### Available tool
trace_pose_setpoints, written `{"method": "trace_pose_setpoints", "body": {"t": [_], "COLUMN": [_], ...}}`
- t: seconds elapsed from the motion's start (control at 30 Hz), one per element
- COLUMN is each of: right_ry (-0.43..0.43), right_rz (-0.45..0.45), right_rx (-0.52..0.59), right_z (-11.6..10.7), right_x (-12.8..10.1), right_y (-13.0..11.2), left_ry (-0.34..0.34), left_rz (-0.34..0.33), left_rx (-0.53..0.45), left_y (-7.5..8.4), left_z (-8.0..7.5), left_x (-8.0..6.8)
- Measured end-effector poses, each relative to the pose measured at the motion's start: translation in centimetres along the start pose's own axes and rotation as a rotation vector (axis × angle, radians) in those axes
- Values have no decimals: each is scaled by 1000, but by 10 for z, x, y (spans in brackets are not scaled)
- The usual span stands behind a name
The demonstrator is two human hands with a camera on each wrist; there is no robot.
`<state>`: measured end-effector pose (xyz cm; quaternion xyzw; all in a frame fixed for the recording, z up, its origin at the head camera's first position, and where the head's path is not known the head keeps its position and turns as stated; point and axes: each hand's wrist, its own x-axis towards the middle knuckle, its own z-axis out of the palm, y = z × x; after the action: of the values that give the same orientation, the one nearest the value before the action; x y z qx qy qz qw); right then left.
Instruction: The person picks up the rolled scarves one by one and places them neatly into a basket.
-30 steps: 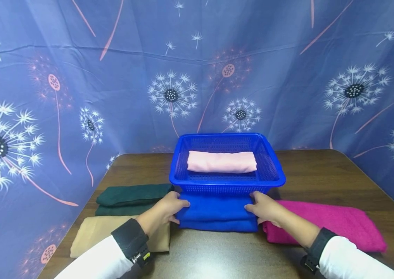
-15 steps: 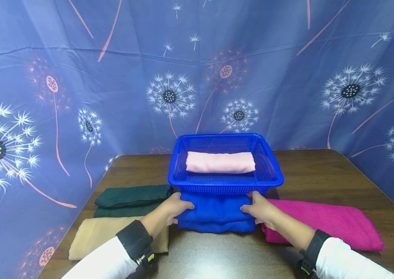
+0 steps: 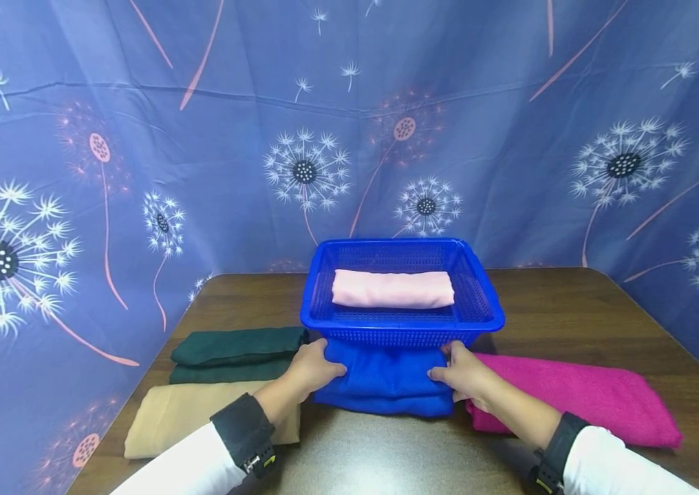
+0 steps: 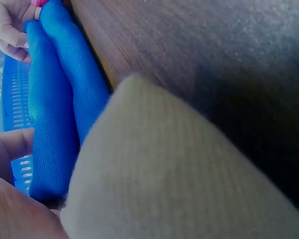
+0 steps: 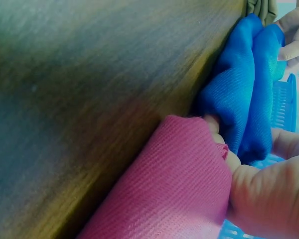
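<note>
Folded blue cloth [image 3: 382, 378] sits lower centre of the head view, on the brown table [image 3: 572, 309], long axis running left-right across the frame. It lies just in front of the blue basket [image 3: 402, 323] and looks to touch its front wall (exact contact hard to tell). A folded pink cloth [image 3: 393, 289] lies inside the basket.

Left hand [image 3: 315, 368] is at the cloth's left end, right hand [image 3: 464, 371] at its right end, one each side, about equally near. Both hands grip the cloth: thumbs on top, fingers curled round the ends and tucked under the folded layers. Right wrist view shows fingertips [image 5: 217, 130] wedged between the blue cloth and the magenta cloth [image 3: 578, 395] beside it. Left wrist view shows the blue folds [image 4: 60, 104] pinched at the far end by the other hand.

Dark green cloth [image 3: 234, 352] and beige cloth [image 3: 182, 419] lie lower left, just beside the left hand.
</note>
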<state>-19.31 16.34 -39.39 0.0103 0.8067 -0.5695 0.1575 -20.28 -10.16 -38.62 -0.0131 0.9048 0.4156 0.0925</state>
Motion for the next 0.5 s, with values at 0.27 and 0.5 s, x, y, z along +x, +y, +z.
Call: {"method": "trace_pose_setpoints", "body": {"t": [0.27, 0.5], "right_ry": [9, 10], "right_rz": [4, 30], "right_rx": [-8, 112], "right_z": [1, 6], "right_x": [0, -3], "right_y": [2, 0], "left_ry": [-44, -86], "left_rz": [-13, -63], "left_rx": [-78, -176], "left_y": [0, 1], "left_z": [0, -5], "left_x": [0, 1]}}
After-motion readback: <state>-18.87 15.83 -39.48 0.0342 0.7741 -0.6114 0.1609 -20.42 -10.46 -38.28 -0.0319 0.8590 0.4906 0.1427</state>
